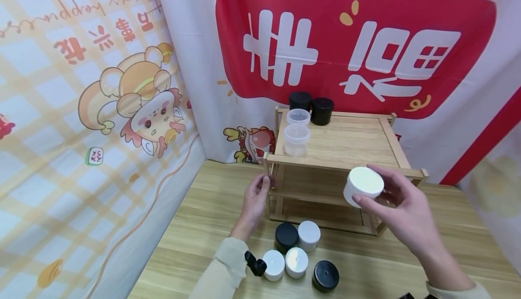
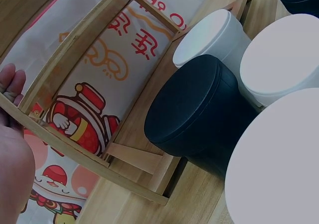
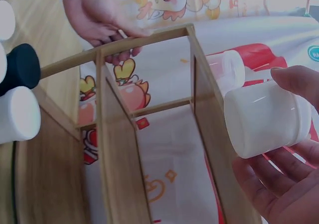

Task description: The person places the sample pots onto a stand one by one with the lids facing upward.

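My right hand (image 1: 407, 204) holds a white lidded jar (image 1: 364, 186) between thumb and fingers, just in front of the top of a small wooden shelf (image 1: 358, 143). The jar's smooth base (image 3: 241, 127) faces the camera in the right wrist view. At the shelf's left front post my left hand (image 1: 254, 199) grips the wood, its fingers (image 3: 119, 55) bent round the frame. Along the left of the top board stand two clear tubs (image 1: 297, 140) and two black jars (image 1: 322, 111).
Before the shelf, several jars stand on the wood-grain surface (image 1: 203, 226): white ones (image 1: 296, 263) and two black ones (image 1: 286, 237), one black apart at right. Lower boards (image 1: 313, 181) lie beneath the top. Printed cloth (image 1: 175, 27) hangs behind and at left.
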Demonstrator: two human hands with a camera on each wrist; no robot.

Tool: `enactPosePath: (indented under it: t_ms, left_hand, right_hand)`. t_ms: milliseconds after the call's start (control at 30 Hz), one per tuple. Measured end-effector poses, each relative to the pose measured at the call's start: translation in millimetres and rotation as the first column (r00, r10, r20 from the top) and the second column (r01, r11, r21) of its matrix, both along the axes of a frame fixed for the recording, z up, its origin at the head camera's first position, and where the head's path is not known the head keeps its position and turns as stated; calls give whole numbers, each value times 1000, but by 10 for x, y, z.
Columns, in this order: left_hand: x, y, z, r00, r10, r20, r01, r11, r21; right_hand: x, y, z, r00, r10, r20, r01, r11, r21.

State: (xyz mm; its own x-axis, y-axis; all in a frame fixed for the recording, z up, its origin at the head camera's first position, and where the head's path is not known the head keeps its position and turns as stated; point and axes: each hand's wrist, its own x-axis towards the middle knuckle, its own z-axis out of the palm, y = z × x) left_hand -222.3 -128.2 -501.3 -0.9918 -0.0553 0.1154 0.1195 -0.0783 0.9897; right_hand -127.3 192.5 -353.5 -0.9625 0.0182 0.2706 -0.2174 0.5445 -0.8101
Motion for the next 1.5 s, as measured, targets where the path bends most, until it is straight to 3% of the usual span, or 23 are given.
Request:
enactPosePath:
  t_ms: [433, 633, 833, 967, 1500]
  left_hand:
    - [-3, 1, 0, 1000, 4, 8, -3, 1000, -6]
    - [5, 2, 15, 1000, -5, 15, 5, 1000, -2]
    - [2, -5, 12, 1000, -9, 16, 10, 1000, -14]
    - [1, -7, 6, 1000, -11, 7, 11, 1000, -8]
    - [-5, -12, 2, 1000, -16, 1, 16, 1000, -2]
  right_hand:
    - [-256, -154, 289, 999, 31, 13, -31, 1000, -4]
    - [-432, -181, 317, 996, 54, 76, -47, 995, -92]
    - [-573, -242, 341, 985, 34, 170, -8, 988, -152]
    - [-653, -282, 349, 983, 26, 184, 7, 984, -179]
    - [-835, -400, 412, 975, -31, 222, 68, 985, -160]
